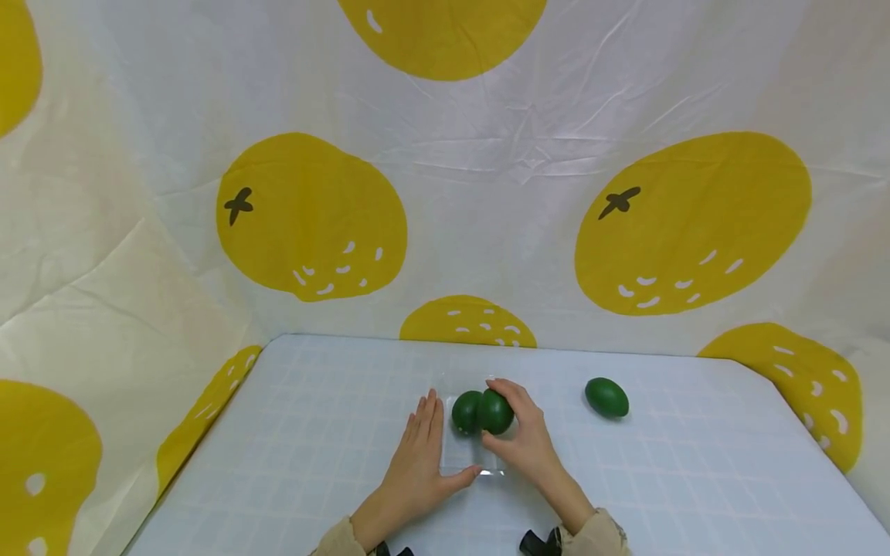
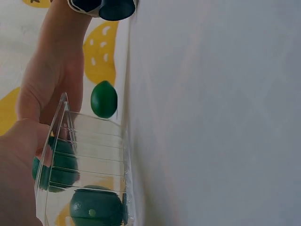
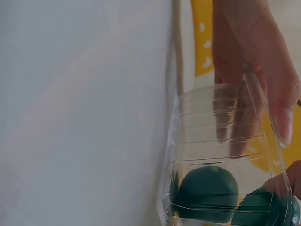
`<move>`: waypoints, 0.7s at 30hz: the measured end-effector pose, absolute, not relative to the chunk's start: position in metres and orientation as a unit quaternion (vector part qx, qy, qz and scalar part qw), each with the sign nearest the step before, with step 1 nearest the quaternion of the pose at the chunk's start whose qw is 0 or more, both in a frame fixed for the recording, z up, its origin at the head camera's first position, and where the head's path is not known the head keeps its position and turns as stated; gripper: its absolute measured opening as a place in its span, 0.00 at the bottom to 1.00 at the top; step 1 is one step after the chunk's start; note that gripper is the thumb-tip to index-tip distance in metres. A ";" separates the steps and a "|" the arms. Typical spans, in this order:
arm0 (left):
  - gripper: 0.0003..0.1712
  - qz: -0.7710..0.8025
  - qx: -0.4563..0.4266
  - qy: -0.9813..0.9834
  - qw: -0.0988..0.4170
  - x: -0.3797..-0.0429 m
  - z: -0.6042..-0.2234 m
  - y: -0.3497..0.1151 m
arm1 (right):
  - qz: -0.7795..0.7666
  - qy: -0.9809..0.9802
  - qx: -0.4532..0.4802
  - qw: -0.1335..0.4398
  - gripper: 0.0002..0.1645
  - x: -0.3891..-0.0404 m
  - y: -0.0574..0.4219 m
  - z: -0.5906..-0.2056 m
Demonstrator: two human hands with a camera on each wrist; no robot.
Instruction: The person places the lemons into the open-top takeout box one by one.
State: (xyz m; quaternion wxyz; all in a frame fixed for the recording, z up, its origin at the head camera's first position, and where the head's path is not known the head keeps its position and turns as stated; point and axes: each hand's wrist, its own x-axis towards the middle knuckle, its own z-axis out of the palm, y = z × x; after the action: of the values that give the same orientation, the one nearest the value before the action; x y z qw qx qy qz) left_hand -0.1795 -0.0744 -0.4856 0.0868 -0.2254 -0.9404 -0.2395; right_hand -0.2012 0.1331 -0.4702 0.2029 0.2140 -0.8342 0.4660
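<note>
A clear plastic container (image 1: pixel 467 457) lies on the pale checked table (image 1: pixel 299 432) between my hands. One dark green oval fruit (image 1: pixel 466 411) sits inside it. My right hand (image 1: pixel 526 440) grips a second green fruit (image 1: pixel 497 411) at the container's right side, touching the first. My left hand (image 1: pixel 420 455) lies flat against the container's left side, fingers straight, thumb across its near edge. In the left wrist view the container (image 2: pixel 94 155) holds the resting fruit (image 2: pixel 96 207). The right wrist view shows both fruits (image 3: pixel 209 190) through the container's wall (image 3: pixel 211 141).
A third green fruit (image 1: pixel 607 397) lies loose on the table to the right, also visible in the left wrist view as a green fruit (image 2: pixel 104 99). A white cloth with big yellow citrus prints (image 1: pixel 313 216) hangs behind and at both sides.
</note>
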 end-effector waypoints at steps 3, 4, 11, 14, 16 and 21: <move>0.67 -0.235 -0.227 -0.941 0.090 -0.179 -0.485 -0.074 | 0.435 -0.845 0.227 0.211 0.44 -0.201 0.132 -0.473; 0.67 -0.234 -0.227 -0.941 0.089 -0.179 -0.485 -0.074 | 0.426 -0.849 0.229 0.213 0.44 -0.201 0.132 -0.474; 0.67 -0.239 -0.230 -0.940 0.076 -0.179 -0.485 -0.073 | 0.366 -0.873 0.244 0.212 0.45 -0.202 0.131 -0.479; 0.67 -0.237 -0.231 -0.941 0.077 -0.179 -0.485 -0.073 | 0.342 -0.885 0.249 0.195 0.45 -0.201 0.131 -0.480; 0.67 -0.234 -0.231 -0.941 0.080 -0.179 -0.485 -0.073 | 0.328 -0.893 0.248 0.184 0.45 -0.200 0.130 -0.480; 0.68 -0.228 -0.229 -0.943 0.081 -0.179 -0.485 -0.072 | 0.316 -0.906 0.233 0.160 0.41 -0.198 0.129 -0.477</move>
State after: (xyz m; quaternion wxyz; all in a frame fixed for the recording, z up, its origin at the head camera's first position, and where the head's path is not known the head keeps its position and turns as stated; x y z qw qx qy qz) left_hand -0.1794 -0.0719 -0.4855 0.0812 -0.2295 -0.9428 -0.2277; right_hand -0.1982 0.1287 -0.4769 0.1597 0.2334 -0.9057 0.3159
